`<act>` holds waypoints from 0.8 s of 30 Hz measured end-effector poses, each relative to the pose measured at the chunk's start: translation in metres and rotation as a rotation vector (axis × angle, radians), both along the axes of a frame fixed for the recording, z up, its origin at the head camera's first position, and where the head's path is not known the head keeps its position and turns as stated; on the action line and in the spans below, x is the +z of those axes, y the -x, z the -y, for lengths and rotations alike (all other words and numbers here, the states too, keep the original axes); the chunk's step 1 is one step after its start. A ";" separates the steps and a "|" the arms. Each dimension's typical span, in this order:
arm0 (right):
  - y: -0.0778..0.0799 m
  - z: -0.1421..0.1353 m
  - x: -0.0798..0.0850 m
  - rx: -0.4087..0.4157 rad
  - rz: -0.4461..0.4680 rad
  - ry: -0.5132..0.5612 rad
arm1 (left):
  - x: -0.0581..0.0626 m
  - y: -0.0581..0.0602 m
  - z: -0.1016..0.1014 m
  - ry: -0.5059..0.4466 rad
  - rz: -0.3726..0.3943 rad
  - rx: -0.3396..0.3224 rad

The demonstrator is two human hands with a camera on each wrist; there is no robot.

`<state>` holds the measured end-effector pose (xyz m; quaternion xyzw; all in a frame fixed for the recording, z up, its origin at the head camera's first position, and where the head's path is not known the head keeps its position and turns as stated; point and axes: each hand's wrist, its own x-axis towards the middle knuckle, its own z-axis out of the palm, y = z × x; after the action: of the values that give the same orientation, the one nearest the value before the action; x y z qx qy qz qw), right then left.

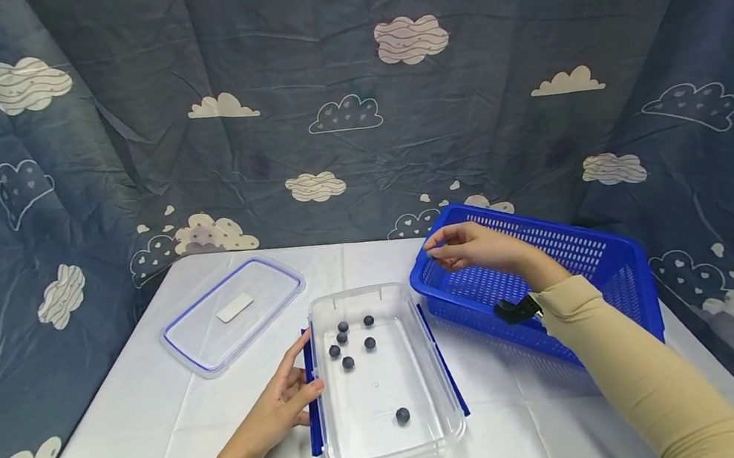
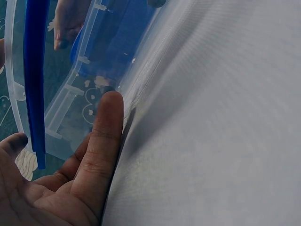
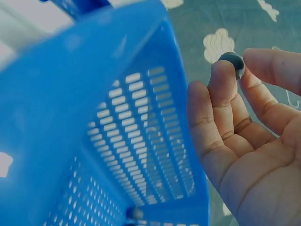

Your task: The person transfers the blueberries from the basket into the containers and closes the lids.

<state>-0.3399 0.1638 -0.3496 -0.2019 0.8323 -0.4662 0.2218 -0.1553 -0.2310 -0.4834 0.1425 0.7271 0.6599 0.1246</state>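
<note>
The right hand (image 1: 479, 248) pinches a small dark ball (image 3: 233, 61) between its fingertips, with the other fingers loosely bent beside it. Ball and hand are over the blue basket (image 1: 612, 233), toward its ten o'clock end. The held ball is round, smooth and blue-black, like a berry, and the fingers cover part of it. The left hand (image 1: 275, 410), thumb and forefinger spread apart, touches the clear container (image 1: 400, 449) at nine o'clock, the thumb on its rim near a blue side flap (image 1: 315, 413). Inside the container, six similar balls (image 1: 348, 363) lie loosely grouped between ten and twelve o'clock, and a single one (image 1: 403, 415) sits apart at five. From the container, the basket stands at two o'clock, and a clear lid (image 1: 200, 336) with a blue edge line lies at ten.
</note>
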 end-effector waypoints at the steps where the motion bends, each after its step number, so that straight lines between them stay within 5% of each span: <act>1: -0.001 0.002 0.000 0.006 0.001 0.004 | 0.000 0.000 0.000 0.005 0.004 0.003; 24: -0.024 0.076 -0.002 0.231 0.023 0.013 | -0.002 0.001 0.000 -0.003 -0.001 -0.008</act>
<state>-0.3154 0.0877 -0.3516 -0.2927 0.7979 -0.4450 0.2824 -0.1562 -0.2311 -0.4851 0.1461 0.7255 0.6605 0.1267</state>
